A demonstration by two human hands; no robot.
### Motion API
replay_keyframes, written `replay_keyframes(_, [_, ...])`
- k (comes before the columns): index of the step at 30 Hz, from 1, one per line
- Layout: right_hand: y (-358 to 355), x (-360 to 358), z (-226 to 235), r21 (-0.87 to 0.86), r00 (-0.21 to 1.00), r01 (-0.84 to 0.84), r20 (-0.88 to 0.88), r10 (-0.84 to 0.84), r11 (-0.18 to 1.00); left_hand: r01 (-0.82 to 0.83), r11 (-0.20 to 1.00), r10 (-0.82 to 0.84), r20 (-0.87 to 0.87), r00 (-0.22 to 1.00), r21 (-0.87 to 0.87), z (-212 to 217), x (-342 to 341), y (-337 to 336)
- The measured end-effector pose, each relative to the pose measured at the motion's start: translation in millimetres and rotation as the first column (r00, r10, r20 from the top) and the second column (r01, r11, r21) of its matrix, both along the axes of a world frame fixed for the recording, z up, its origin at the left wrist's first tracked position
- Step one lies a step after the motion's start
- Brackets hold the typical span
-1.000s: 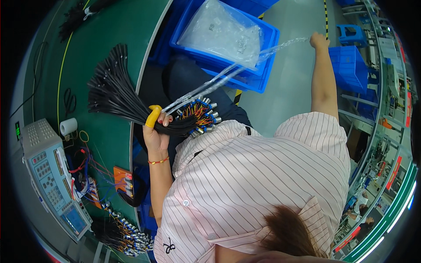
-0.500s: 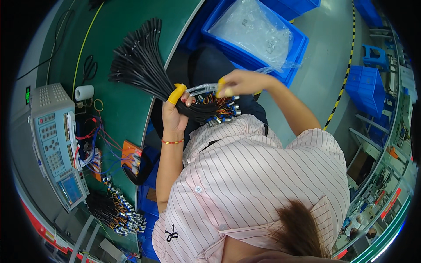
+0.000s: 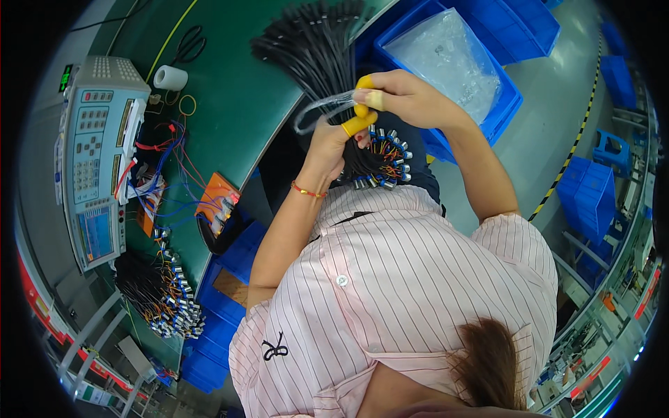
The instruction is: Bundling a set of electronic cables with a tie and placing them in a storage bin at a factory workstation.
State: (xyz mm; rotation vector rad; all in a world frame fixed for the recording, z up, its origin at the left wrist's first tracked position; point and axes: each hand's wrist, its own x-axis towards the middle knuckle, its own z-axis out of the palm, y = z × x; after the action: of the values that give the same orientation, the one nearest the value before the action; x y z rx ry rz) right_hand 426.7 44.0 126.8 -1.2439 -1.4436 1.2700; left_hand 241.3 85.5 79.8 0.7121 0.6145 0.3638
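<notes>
My left hand, with a yellow cover on the thumb, is closed around a thick bundle of black cables. Their far ends fan out over the table edge. The near ends carry orange wires and small silver-and-blue cylindrical parts close to my lap. Above the left thumb, my right hand pinches a clear plastic strip between yellow-covered fingers. That strip curves in a loop across the cables; its far side behind the bundle is hidden.
On the green table lie a bench instrument, a white roll, black scissors, an orange wired fixture and another cable bundle. A blue bin holding clear plastic bags stands at the right.
The right hand has come in beside the left thumb, and the strip now arcs across the cables. The bundle points more straight away from me. The whole view has shifted.
</notes>
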Motion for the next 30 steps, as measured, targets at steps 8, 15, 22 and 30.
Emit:
replay_keyframes(8, [11.5,4.3,8.0,-0.075,0.919,-0.193,0.337,0.207,0.978,0.013,0.985,0.014,0.156,0.988,-0.174,-7.3,-0.7,-1.6])
replay_keyframes(15, [1.0,3.7,0.0,-0.216,0.972,-0.173,0.119,0.202,0.961,-0.041,0.998,0.041,0.002,0.999,-0.048,-1.4,8.3,-5.4])
replay_keyframes(22, [-27.3,40.9,-31.4,-0.439,0.886,-0.382,-0.424,0.187,0.813,0.16,0.964,-0.159,-0.023,0.987,0.212,3.8,-5.1,-15.6])
replay_keyframes(30, [-12.8,81.2,-70.9,-0.367,0.87,-0.493,-0.199,0.451,0.789,0.634,0.561,-0.708,-0.088,0.7,0.532,30.9,-16.7,-25.6])
